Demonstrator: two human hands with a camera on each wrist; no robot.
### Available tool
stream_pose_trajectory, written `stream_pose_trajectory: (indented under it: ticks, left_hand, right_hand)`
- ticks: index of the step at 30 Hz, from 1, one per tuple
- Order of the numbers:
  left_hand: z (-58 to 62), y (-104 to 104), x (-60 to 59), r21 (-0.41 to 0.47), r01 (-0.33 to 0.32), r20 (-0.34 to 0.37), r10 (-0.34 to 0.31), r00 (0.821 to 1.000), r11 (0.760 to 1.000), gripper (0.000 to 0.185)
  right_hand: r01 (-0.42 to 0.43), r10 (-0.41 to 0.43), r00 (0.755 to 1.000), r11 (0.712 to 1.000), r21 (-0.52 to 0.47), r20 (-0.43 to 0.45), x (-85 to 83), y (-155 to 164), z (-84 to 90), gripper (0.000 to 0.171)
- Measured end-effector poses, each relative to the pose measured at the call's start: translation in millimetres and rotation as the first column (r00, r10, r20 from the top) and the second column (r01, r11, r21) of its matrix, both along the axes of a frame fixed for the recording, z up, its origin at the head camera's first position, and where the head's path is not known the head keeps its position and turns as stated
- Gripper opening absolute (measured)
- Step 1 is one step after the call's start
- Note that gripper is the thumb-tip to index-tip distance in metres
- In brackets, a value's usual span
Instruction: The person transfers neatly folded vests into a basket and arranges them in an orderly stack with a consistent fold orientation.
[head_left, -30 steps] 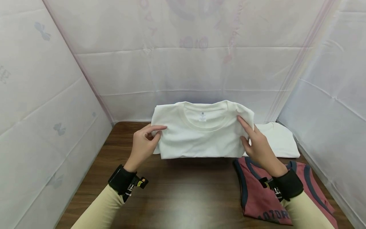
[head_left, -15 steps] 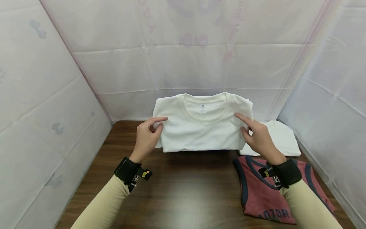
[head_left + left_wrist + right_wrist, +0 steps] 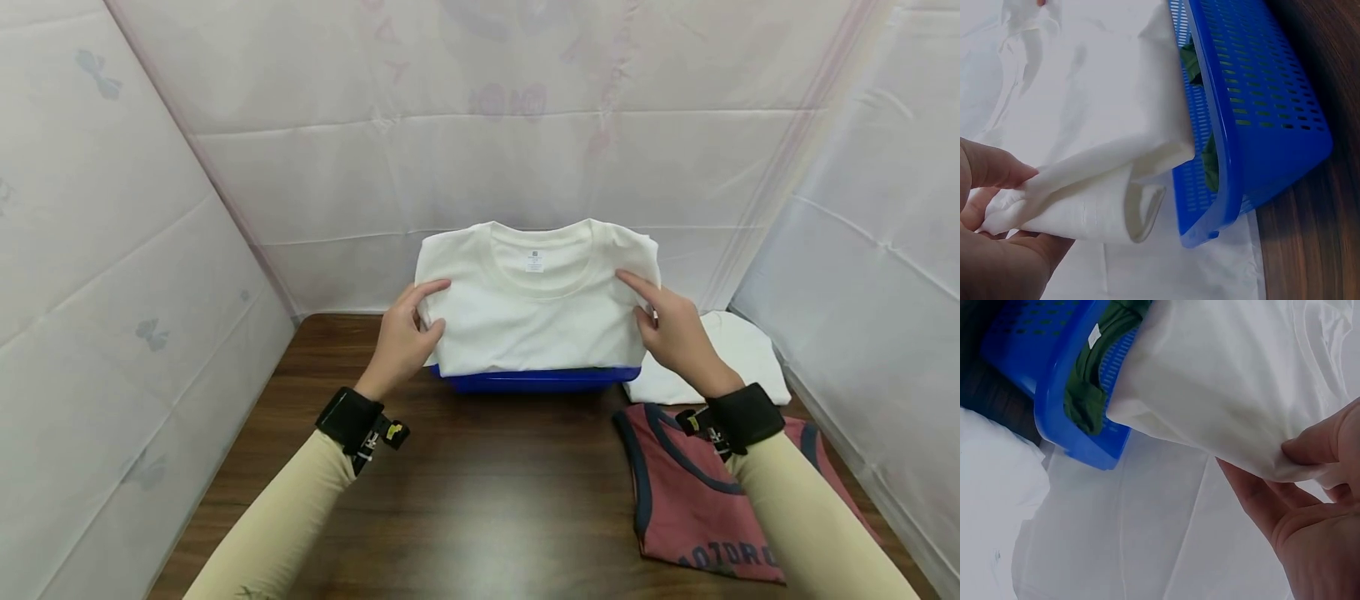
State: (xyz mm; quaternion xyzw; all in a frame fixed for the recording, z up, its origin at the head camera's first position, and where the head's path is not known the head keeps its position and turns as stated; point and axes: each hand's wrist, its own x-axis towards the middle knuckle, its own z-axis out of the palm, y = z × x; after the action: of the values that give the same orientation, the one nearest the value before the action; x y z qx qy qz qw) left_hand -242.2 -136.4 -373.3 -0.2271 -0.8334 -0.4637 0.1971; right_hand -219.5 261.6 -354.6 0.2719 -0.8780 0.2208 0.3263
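Observation:
A folded white T-shirt (image 3: 532, 321) hangs between both hands, its round neckline and label facing me in the head view. My left hand (image 3: 405, 333) pinches its left side, and my right hand (image 3: 671, 333) pinches the right side. Just below and behind the shirt shows a blue plastic basket (image 3: 540, 382), mostly hidden by the cloth in the head view. In the left wrist view the shirt's lower fold lies close to the rim of the perforated basket (image 3: 1279, 137). Inside it, the right wrist view shows a dark green garment (image 3: 1088, 381) with a white tag.
To the right on the wooden table (image 3: 480, 492) lies another folded white garment (image 3: 738, 358). Nearer, under the right forearm, is a folded red sleeveless shirt (image 3: 690, 517) with dark trim and lettering. White sheeting (image 3: 480, 175) walls the back and both sides.
Both hands have carried the white T-shirt upward and away in the head view, and the left hand has shifted right. The blue basket's front now shows beneath the shirt.

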Motion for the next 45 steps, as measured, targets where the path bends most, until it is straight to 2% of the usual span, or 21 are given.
stream_pose_trajectory:
  ticks: [4, 10, 17, 24, 29, 35, 45]
  left_hand:
    - [-2.2, 2, -7.2, -0.005, 0.005, 0.021, -0.005, 1.000, 1.000, 0.053]
    - [1.2, 8, -17.0, -0.015, -0.003, 0.063, 0.004, 0.998, 1.000, 0.054]
    - [3.4, 13, -31.5, -0.019, 0.032, 0.129, -0.029, 0.991, 0.999, 0.056]
    - [3.7, 17, -44.4, -0.007, 0.000, 0.199, 0.001, 0.980, 1.000, 0.060]
    - [5.4, 26, -55.7, -0.005, -0.029, 0.281, 0.029, 0.959, 1.000, 0.065]
    - [5.4, 33, -67.0, 0.004, -0.046, 0.352, 0.041, 0.935, 0.999, 0.067]
    - [-2.4, 41, -84.1, 0.043, -0.108, 0.507, 0.072, 0.859, 0.993, 0.076]
  right_hand:
    - [0.007, -0.007, 1.000, 1.000, -0.004, 0.013, -6.6, 1, -2.0, 0.061]
    - [0.023, -0.023, 0.999, 1.000, -0.011, 0.035, -19.0, 3, -1.2, 0.061]
    - [0.041, -0.039, 0.998, 0.998, -0.052, 0.056, -32.0, 6, -3.6, 0.060]
    - [0.050, -0.041, 0.993, 0.996, -0.080, 0.110, -44.7, 3, -1.4, 0.058]
    - [0.095, -0.071, 0.979, 0.988, -0.120, 0.190, -51.0, 2, 1.1, 0.059]
    - [0.128, -0.095, 0.959, 0.986, -0.109, 0.267, -59.7, 2, -1.8, 0.060]
    - [0.175, -0.134, 0.924, 0.981, -0.085, 0.359, -69.4, 2, -12.2, 0.055]
